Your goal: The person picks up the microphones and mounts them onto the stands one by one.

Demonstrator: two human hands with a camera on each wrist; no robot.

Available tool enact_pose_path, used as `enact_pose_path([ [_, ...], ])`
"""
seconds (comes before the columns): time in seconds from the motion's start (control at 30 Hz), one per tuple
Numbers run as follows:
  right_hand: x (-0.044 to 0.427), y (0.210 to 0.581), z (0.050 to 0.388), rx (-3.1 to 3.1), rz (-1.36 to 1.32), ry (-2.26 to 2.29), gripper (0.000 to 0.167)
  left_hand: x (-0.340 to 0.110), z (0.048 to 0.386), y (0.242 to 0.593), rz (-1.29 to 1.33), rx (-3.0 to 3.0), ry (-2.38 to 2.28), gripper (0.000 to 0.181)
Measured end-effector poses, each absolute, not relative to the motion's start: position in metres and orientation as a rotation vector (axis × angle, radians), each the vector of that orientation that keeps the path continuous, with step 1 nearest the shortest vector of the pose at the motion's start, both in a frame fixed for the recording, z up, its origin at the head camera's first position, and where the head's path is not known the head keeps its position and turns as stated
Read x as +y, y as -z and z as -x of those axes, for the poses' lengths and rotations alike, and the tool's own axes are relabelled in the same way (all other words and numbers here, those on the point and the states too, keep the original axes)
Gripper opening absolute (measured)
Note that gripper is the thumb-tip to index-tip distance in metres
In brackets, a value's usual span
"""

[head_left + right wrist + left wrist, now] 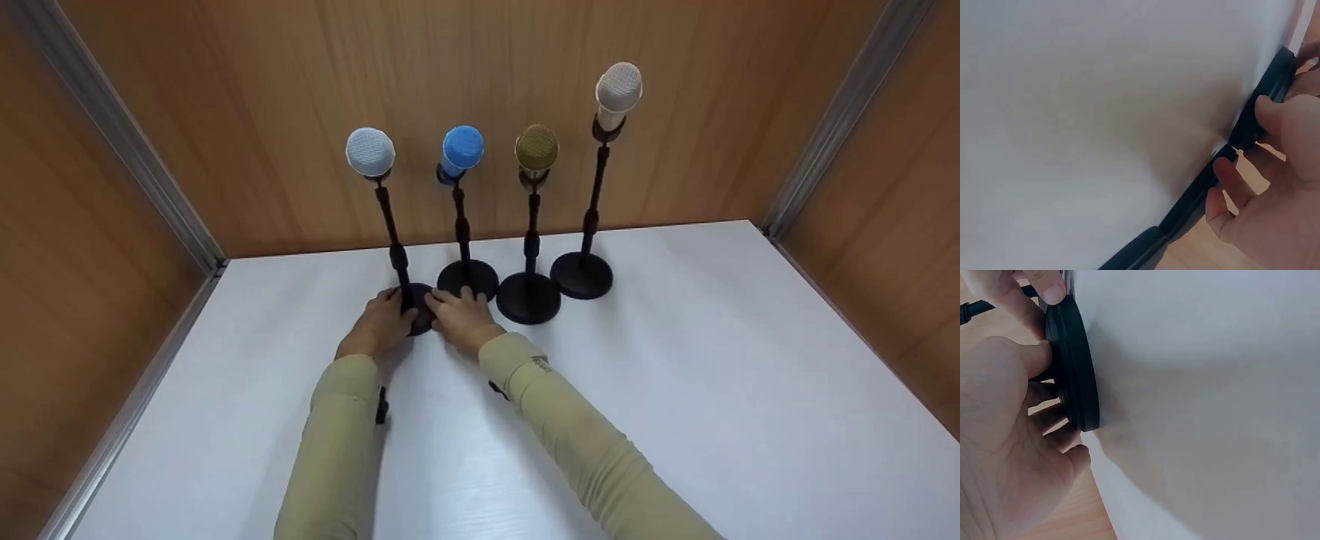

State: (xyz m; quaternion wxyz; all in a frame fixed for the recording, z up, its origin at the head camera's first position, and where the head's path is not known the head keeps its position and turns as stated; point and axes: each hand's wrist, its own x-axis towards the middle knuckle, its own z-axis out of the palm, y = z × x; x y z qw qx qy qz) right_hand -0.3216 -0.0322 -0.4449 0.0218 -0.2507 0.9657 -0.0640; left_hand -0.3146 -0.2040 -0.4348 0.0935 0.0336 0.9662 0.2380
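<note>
Four microphones on black desk stands stand upright in a row. My left hand (381,327) grips the round base (1075,363) of the leftmost stand, which carries a pale blue-white microphone (370,152); its thumb lies on the base and its fingers reach round the far side. From the other side my right hand (463,321) holds the same base (1264,98) with its thumb on the rim. Other fingertips (1223,169) of that hand touch the neighbouring base (1193,197), under the blue microphone (462,147).
Further right stand a gold-brown microphone (537,148) and a taller white one (619,88), their bases close together. Wood-patterned panels (285,112) with metal corner rails enclose the white table (712,375) at the back and sides.
</note>
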Motion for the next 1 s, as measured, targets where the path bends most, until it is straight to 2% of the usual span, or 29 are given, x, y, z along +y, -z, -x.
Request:
enact_pose_path([
  [0.23, 0.001, 0.436, 0.307, 2.853, 0.789, 0.506, 0.052, -0.211, 0.311, 0.437, -0.119, 2.924, -0.604, 0.063],
  [0.6, 0.136, 0.389, 0.313, 2.937, 0.688, 0.762, 0.050, -0.210, 0.294, 0.418, -0.185, 3.157, -0.509, 0.059],
  [1.0, 0.219, 0.378, 0.315, 3.049, 0.479, 0.686, 0.051, -0.207, 0.278, 0.382, -0.456, 3.356, -0.556, 0.046],
])
